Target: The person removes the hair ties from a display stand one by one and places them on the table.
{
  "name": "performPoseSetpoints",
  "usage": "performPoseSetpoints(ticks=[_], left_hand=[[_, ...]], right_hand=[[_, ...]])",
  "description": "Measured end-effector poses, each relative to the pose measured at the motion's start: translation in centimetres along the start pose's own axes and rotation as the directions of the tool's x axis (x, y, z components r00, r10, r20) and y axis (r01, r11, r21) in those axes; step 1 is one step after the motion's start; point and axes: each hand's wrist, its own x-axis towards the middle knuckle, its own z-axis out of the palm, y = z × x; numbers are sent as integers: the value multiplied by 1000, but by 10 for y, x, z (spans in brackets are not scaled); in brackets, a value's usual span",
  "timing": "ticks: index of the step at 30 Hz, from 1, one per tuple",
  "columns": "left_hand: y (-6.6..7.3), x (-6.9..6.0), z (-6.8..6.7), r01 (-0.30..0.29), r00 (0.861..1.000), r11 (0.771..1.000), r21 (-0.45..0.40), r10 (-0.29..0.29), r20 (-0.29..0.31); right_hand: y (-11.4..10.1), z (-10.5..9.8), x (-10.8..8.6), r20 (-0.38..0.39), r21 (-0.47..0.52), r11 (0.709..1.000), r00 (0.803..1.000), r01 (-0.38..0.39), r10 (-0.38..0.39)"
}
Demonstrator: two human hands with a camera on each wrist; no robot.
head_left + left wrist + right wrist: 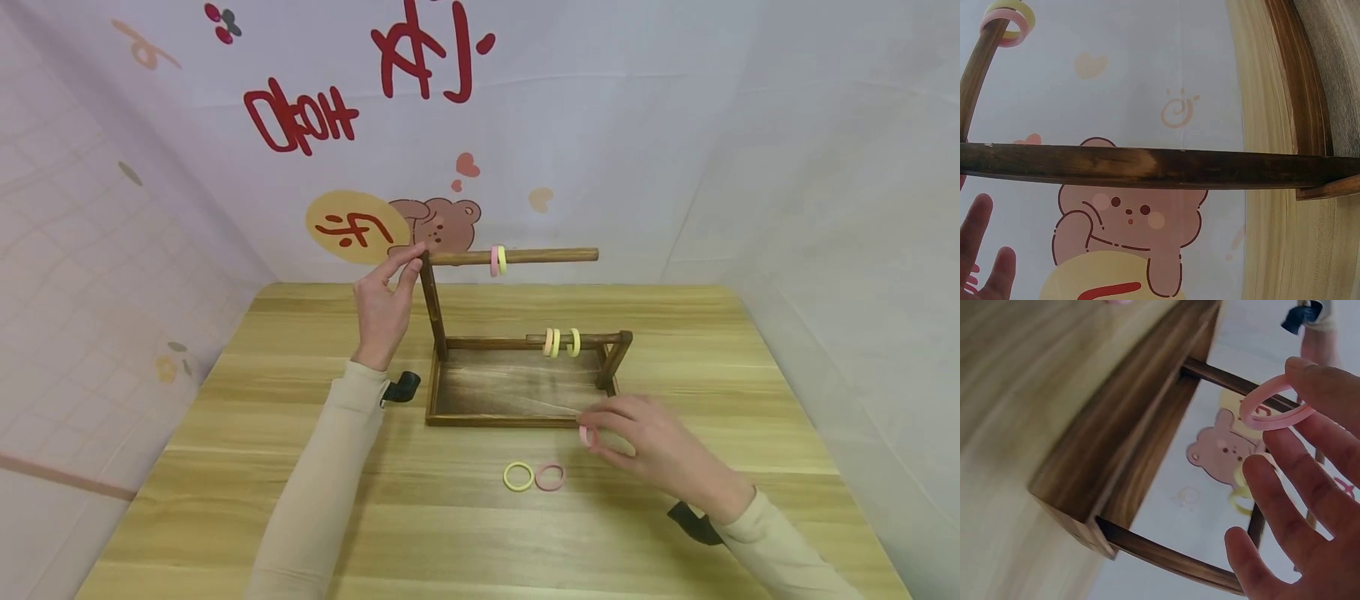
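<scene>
My left hand (384, 312) holds the top corner of the left post of a dark wooden rack (432, 308), with fingertips and thumb at the joint with the upper rod (555, 255). A pink ring (494, 261) and a yellow ring (502, 260) hang side by side on that rod. Three more rings, one peach (548, 342) and two yellowish (574, 342), hang on the lower rod (600, 339). Near the rack's front right corner, my right hand (656, 442) pinches a pink ring (1272, 406) between thumb and fingers; its other fingers are spread.
On the wooden table (450, 550) in front of the rack, a yellow ring (518, 488) and a pink ring (550, 489) lie flat next to each other. A white cloth with red writing and a cartoon bear (450, 225) hangs behind the table.
</scene>
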Motion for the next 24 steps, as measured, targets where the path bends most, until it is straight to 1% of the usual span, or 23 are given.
performPoseSetpoints(ticks=[4,8,12,19,24], left_hand=[[1,0,0,0,1000,1000,9,0,-1],[1,-1,0,-3,1000,1000,7,3,0],[0,-1,0,-8,1000,1000,2,8,-1],[0,-1,1,-2,1000,1000,-5,2,-2],[0,0,0,-4,1000,1000,-11,4,-1]], right_hand=[[0,9,-6,38,3,1000,999,3,-3],[0,18,-14,105,11,1000,994,-1,0],[2,27,-21,156,-10,1000,988,-1,3],[6,38,-25,208,-13,999,978,33,-30],[6,41,-27,261,-8,1000,965,15,-13]])
